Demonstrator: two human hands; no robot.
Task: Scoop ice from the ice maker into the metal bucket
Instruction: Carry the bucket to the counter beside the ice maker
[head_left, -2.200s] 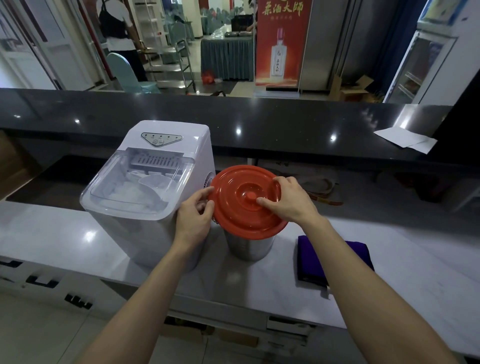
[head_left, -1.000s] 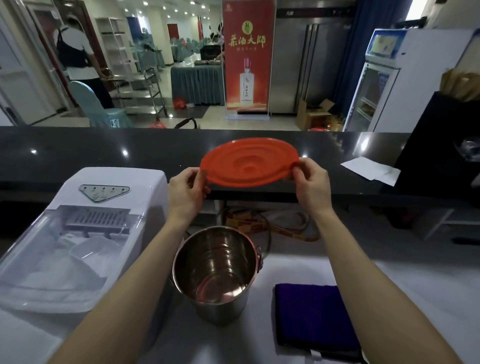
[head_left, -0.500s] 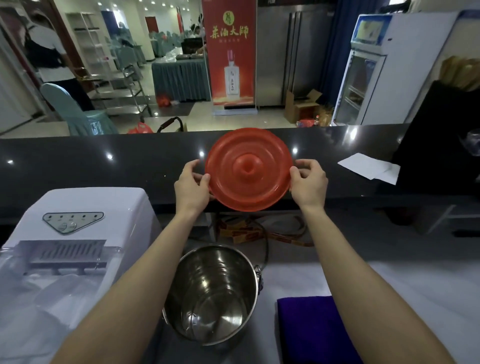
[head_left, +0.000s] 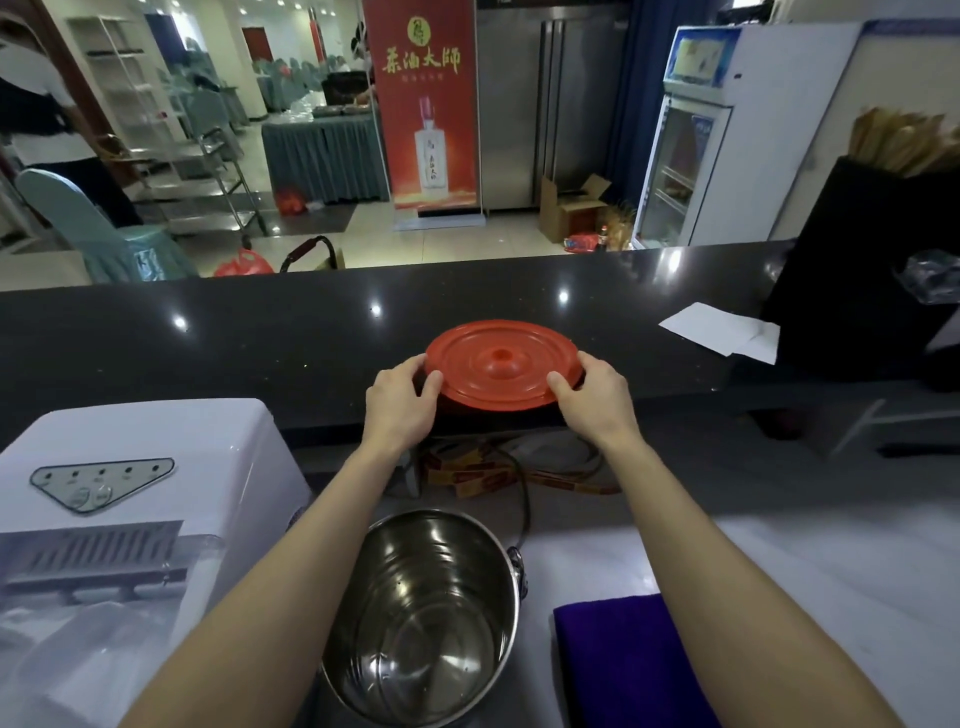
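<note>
Tabletop of dark speckled stone (head_left: 260, 353) runs the full width of the far side, raised above a paler tabletop (head_left: 779, 571) that lies nearer. The white ice maker (head_left: 135, 457) stands at the near left on the pale surface. It has a grey control panel (head_left: 98, 483) on top and a clear cover (head_left: 78, 649) over its front; what lies under the cover is too blurred to tell. Just right of it stands the metal bucket (head_left: 431, 613), uncovered, with its shiny inside bare and a handle lug on its right rim. It sits between the person's two forearms. A purple cloth (head_left: 623, 665) lies flat at the near right, just beside the bucket.

The red lid (head_left: 501, 364) is round and ribbed, with a small knob at its centre. It is level and low on the dark tabletop, close to that surface's near edge and well beyond the bucket. Whether its underside is fully set down cannot be told. A white sheet of paper (head_left: 722, 327) lies farther right on the same dark surface.

The left hand (head_left: 400, 400) has its grip on the lid's left rim, thumb on top. The right hand (head_left: 597, 397) has its grip on the right rim in the same way.
</note>
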